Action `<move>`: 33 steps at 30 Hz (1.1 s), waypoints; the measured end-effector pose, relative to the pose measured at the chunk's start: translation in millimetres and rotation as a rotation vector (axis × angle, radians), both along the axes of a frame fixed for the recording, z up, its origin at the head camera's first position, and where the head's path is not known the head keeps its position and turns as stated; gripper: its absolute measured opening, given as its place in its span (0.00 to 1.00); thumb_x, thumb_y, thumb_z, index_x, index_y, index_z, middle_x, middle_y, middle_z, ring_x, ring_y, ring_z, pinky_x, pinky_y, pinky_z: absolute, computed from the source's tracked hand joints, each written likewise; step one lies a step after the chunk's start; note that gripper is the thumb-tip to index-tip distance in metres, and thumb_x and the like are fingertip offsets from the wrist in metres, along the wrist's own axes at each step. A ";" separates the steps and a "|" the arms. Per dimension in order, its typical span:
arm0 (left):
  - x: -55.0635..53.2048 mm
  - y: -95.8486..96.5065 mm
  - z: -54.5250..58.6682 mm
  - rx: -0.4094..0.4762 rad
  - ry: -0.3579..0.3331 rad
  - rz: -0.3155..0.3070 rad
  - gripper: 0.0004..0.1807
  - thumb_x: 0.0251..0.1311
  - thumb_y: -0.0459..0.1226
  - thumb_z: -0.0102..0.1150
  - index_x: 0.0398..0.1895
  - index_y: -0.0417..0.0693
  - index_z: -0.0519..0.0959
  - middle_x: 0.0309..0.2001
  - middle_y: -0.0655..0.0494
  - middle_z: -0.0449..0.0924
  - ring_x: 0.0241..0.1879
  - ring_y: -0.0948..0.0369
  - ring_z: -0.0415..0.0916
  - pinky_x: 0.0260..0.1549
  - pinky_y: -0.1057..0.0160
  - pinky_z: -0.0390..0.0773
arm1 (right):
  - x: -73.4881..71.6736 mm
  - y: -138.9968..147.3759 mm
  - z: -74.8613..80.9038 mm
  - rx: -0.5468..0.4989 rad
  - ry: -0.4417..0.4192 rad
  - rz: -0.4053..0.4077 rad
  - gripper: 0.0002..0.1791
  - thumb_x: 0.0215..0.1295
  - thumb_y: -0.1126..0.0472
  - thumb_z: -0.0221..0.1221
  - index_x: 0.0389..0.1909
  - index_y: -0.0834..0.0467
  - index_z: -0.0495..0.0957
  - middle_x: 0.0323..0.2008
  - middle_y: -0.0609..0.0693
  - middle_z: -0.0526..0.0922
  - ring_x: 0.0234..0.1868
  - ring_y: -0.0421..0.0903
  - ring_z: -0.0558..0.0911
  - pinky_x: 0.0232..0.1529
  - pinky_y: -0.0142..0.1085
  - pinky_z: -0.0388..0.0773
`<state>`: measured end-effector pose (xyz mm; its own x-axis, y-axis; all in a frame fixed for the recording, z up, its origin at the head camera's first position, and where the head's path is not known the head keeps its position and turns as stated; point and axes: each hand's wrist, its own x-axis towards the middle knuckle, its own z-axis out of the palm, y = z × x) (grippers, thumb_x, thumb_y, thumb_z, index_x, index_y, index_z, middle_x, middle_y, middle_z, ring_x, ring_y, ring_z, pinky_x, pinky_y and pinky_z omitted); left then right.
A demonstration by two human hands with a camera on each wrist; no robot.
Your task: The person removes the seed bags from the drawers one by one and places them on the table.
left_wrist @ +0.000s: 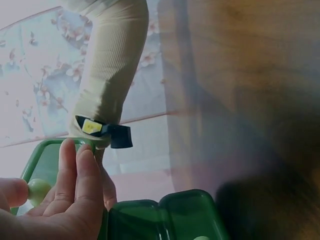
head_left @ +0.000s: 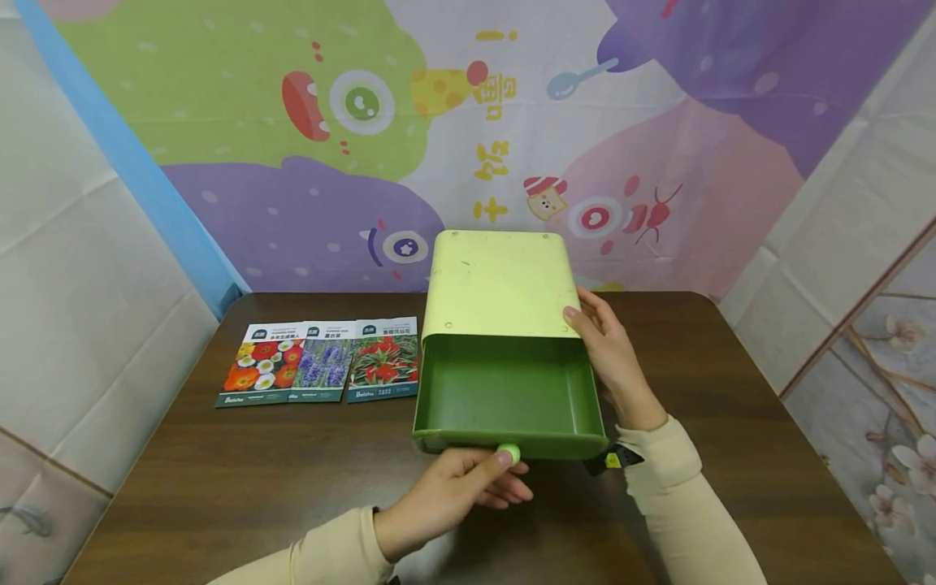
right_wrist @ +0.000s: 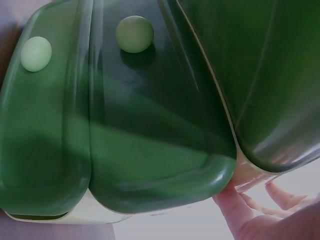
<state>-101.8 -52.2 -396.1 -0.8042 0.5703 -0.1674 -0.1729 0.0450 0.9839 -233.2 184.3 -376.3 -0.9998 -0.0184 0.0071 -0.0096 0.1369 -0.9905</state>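
A pale yellow-green mini drawer cabinet [head_left: 500,280] stands on the table, its top green drawer [head_left: 508,386] pulled well out toward me. Nothing lies inside the visible part of that drawer. With its thumb on top and fingers beneath, my left hand [head_left: 457,487] pinches the round light-green knob [head_left: 509,452] at the drawer's front. My right hand [head_left: 610,353] rests against the cabinet's right side, thumb at the top edge. Two lower drawer fronts [right_wrist: 155,125], each with a round knob, show closed in the right wrist view.
Left of the cabinet, three flower seed packets [head_left: 322,361] lie in an overlapping row on the dark wooden table [head_left: 292,471]. A cartoon-printed cloth [head_left: 292,203] hangs right behind the table's far edge. Light panels flank both sides.
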 end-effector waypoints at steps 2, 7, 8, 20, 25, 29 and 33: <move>-2.4 -0.1 1.5 0.005 -0.002 0.011 0.25 0.74 0.48 0.46 0.51 0.35 0.80 0.44 0.38 0.86 0.45 0.51 0.85 0.45 0.59 0.84 | 0.4 0.4 0.4 0.003 -0.004 0.006 0.35 0.73 0.47 0.52 0.76 0.52 0.53 0.73 0.54 0.62 0.70 0.50 0.64 0.69 0.45 0.63; -8.5 0.0 6.5 0.009 -0.014 0.042 0.26 0.73 0.50 0.46 0.51 0.35 0.80 0.44 0.39 0.86 0.45 0.50 0.85 0.46 0.58 0.84 | 1.4 0.8 0.6 -0.004 -0.009 0.018 0.36 0.73 0.46 0.52 0.76 0.51 0.52 0.73 0.53 0.61 0.71 0.50 0.64 0.69 0.47 0.63; -9.8 0.1 7.2 0.009 -0.016 0.045 0.26 0.73 0.50 0.47 0.51 0.35 0.80 0.44 0.40 0.86 0.46 0.49 0.84 0.46 0.58 0.84 | 1.4 0.8 0.6 -0.008 -0.008 0.019 0.36 0.73 0.46 0.52 0.76 0.51 0.52 0.73 0.53 0.61 0.71 0.50 0.64 0.69 0.47 0.62; -26.0 4.5 8.2 0.006 0.000 0.086 0.28 0.73 0.52 0.46 0.53 0.35 0.79 0.44 0.40 0.86 0.46 0.54 0.84 0.46 0.58 0.83 | 0.8 0.8 -0.5 -0.014 -0.010 0.018 0.36 0.73 0.45 0.52 0.76 0.50 0.53 0.73 0.52 0.62 0.70 0.49 0.65 0.65 0.42 0.66; -32.9 6.5 8.3 0.011 0.005 0.110 0.29 0.73 0.53 0.45 0.53 0.34 0.79 0.45 0.40 0.86 0.48 0.50 0.84 0.46 0.59 0.83 | 1.7 1.0 -1.6 -0.014 -0.011 0.021 0.37 0.72 0.43 0.53 0.76 0.48 0.53 0.73 0.52 0.62 0.70 0.49 0.65 0.64 0.43 0.67; -39.4 8.7 7.7 0.011 0.013 0.128 0.30 0.73 0.54 0.45 0.53 0.35 0.79 0.45 0.40 0.86 0.48 0.50 0.84 0.47 0.58 0.83 | 1.5 0.6 -2.1 -0.020 -0.007 0.018 0.37 0.71 0.42 0.53 0.76 0.47 0.54 0.72 0.52 0.63 0.69 0.49 0.66 0.64 0.44 0.67; -46.4 11.5 7.1 0.020 0.018 0.149 0.31 0.73 0.54 0.44 0.54 0.35 0.79 0.45 0.40 0.86 0.47 0.53 0.84 0.48 0.57 0.83 | 1.7 1.5 -2.5 -0.022 -0.002 0.020 0.37 0.70 0.42 0.54 0.76 0.47 0.54 0.72 0.52 0.63 0.70 0.50 0.64 0.68 0.48 0.63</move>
